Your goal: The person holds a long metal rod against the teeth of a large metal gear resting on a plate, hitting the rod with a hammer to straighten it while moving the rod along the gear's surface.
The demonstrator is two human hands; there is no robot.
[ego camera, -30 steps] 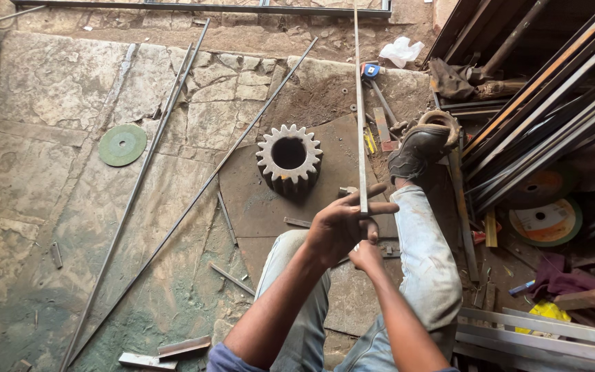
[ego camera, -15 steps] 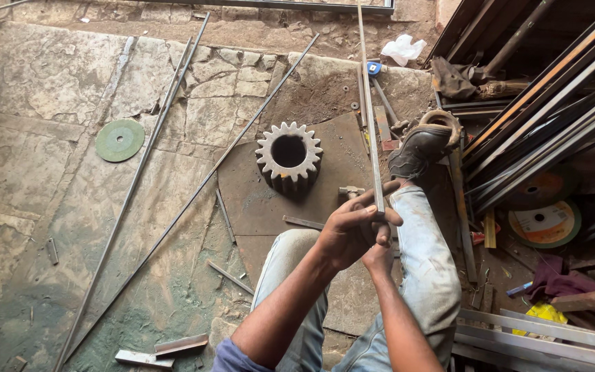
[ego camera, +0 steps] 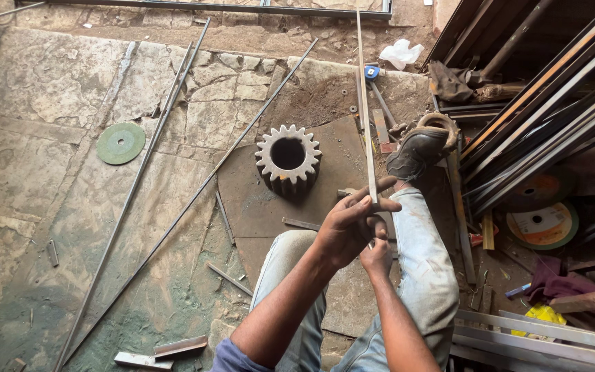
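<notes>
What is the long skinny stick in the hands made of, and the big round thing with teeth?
The thin rod looks like bare steel: grey, dull, straight and narrow, held by the left hand with the right hand just below it. The toothed gear looks like heavy cast or cut metal, probably steel or iron; its top face is pale and dusty, its sides dark and rusty-looking.

gear [ego camera: 288, 160]: 1 | green disc [ego camera: 120, 143]: 1 | hands: 2
</notes>
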